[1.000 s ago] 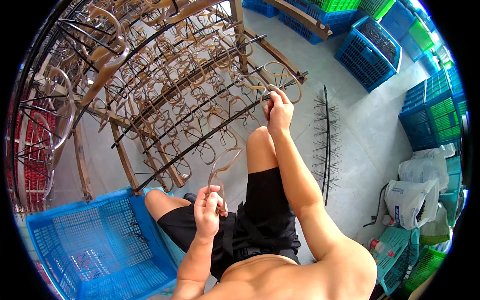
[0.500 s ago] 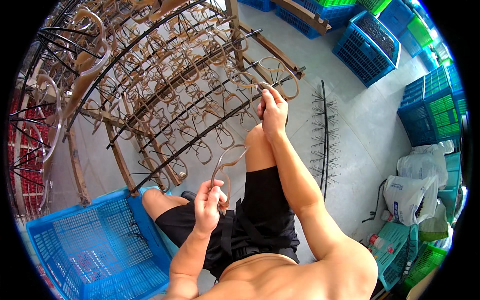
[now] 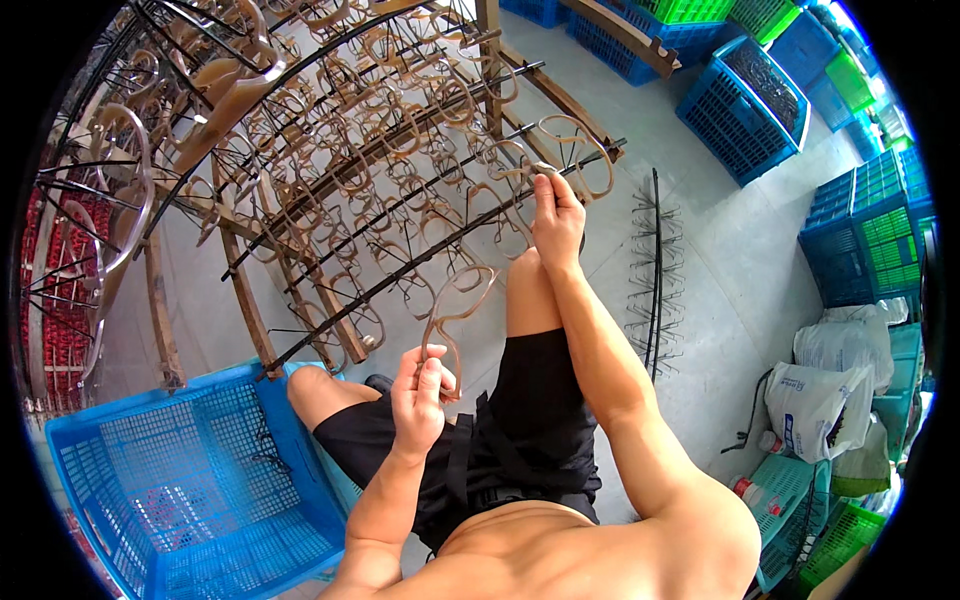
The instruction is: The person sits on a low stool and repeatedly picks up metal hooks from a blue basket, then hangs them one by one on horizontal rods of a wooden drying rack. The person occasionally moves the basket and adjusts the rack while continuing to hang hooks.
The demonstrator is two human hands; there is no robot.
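Note:
My left hand point(image 3: 418, 402) is closed around one side of a brownish translucent eyeglass frame point(image 3: 440, 322), held above my thigh with its other rim pointing up and away. My right hand point(image 3: 558, 222) reaches out farther and pinches another eyeglass frame point(image 3: 610, 166) at the right end of the rack's nearest black rod point(image 3: 425, 252). My fingers hide where that frame meets the rod. Many similar frames hang in rows on the wire prongs of the rack point(image 3: 244, 310), which has wooden bars.
An open blue plastic crate point(image 3: 200, 378) sits at my left. A black rod with bare wire prongs point(image 3: 655, 270) lies on the floor to the right. Beyond it are a blue crate of dark pieces point(image 3: 740, 125), stacked crates point(image 3: 865, 220) and white plastic bags point(image 3: 820, 405).
My left hand and its eyeglass frame have risen slightly, and the frame has turned. My right hand stays at the rod's end. The whole view has shifted a little.

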